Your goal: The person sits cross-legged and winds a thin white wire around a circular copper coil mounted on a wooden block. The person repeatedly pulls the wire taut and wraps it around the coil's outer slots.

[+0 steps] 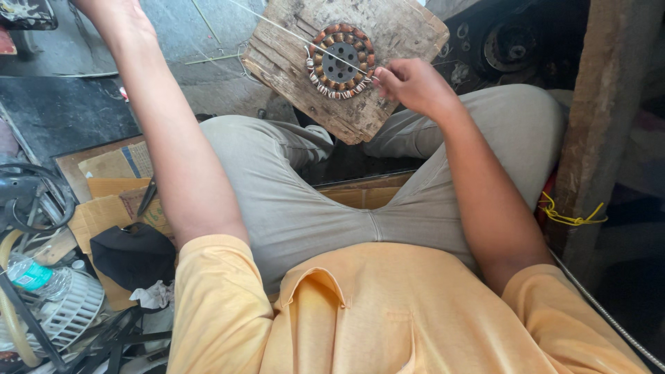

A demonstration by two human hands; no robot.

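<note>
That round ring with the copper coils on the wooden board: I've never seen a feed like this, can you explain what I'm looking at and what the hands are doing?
This is one picture from a camera worn on a person's head, looking down over their yellow shirt and grey trousers as they sit. There is no machine, only two bare hands. A rough wooden board rests across the knees. On it lies a round metal ring with copper coils wound all around it and holes in its dark centre. The right hand pinches at the ring's edge, where a thin wire stretches away up and left. The left hand reaches up out of the picture, so what it holds cannot be seen. Cardboard, a water bottle and a white fan part lie at the left.
</note>
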